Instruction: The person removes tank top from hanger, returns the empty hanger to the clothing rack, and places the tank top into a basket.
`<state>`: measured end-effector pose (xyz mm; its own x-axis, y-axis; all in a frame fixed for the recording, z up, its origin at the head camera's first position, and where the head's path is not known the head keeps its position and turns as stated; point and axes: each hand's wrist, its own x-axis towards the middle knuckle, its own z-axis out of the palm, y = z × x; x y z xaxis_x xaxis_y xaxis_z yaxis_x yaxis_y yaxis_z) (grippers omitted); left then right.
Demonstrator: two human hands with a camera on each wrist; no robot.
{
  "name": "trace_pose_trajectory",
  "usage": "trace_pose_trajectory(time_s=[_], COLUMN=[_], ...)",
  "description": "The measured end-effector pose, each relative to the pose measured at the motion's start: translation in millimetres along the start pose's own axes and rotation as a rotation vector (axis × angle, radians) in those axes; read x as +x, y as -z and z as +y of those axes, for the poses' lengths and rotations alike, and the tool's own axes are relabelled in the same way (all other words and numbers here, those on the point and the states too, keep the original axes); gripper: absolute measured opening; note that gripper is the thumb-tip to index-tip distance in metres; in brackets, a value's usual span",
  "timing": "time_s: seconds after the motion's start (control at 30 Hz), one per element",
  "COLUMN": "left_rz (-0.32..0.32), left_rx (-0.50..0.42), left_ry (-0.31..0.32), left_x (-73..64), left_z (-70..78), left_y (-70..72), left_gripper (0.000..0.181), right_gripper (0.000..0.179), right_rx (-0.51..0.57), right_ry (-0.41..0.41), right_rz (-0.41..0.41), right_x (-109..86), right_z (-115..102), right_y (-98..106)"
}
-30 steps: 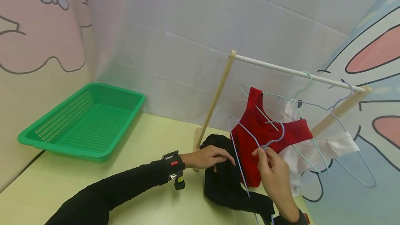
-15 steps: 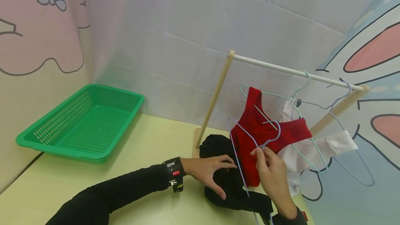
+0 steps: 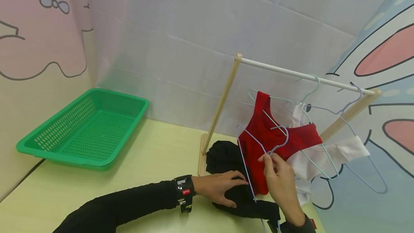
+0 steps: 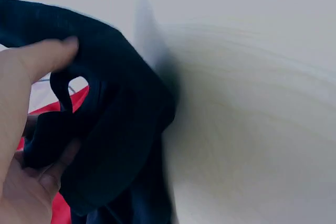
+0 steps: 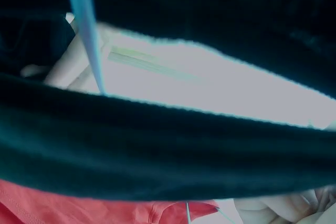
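Observation:
Between thumb and fingertips, my right hand [image 3: 281, 184] pinches a lavender wire clothes hanger [image 3: 287, 136] just below its hook. A black garment [image 3: 223, 155] with straps lies on the table and hangs partly over the hanger's lower end. My left hand [image 3: 218, 190] touches this garment, thumb and fingers spread apart. In the left wrist view, the thumb [image 4: 44, 59] lies over one black band, with fingertips against a lower fold. Black fabric [image 5: 157, 150] fills much of the right wrist view, a blurred bar of the hanger [image 5: 86, 19] crossing it; the right hand is hidden there.
A rack with a white rail [image 3: 278, 69] and wooden legs stands at right. Behind my right hand, a red top [image 3: 250, 154] hangs on a mint hanger, beside a white garment [image 3: 349, 148] on another lavender hanger. A green basket [image 3: 64, 159] stands on the table at left.
My left hand has shifted slightly down and right over the black garment, its thumb opening away from the fingers and then closing a little. The right hand keeps its pinch on the hanger.

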<state>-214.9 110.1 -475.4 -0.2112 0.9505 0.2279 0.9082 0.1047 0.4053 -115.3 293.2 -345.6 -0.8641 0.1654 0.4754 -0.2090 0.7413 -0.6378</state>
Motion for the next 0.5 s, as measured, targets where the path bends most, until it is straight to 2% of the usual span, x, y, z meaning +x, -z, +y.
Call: trace_pose_trajectory(time_s=[0.13,0.27,0.37,0.5], left_rz=[0.039,0.065,0.076,0.088], left_rx=[0.026,0.009,-0.011,-0.033], left_ry=[-0.023,-0.028,-0.048,-0.090], left_x=[2.4,3.5,3.9,4.4], left_z=[1.1,2.3,1.5,0.0], left_y=[-2.7,-1.0,-0.6,-1.8], left_gripper=[0.051,0.037,0.033,0.036], right_gripper=[0.024,0.024,0.024,0.024], right_rx=[0.002,0.002,-0.001,-0.010], right_ry=[0.007,0.018,0.014,0.009], right_rz=[0.008,0.009,0.007,0.008], right_x=[0.4,0.8,0.9,1.0], right_z=[1.2,1.1,0.4,-0.1], right_y=[-0.8,-1.1,-1.5,-2.1])
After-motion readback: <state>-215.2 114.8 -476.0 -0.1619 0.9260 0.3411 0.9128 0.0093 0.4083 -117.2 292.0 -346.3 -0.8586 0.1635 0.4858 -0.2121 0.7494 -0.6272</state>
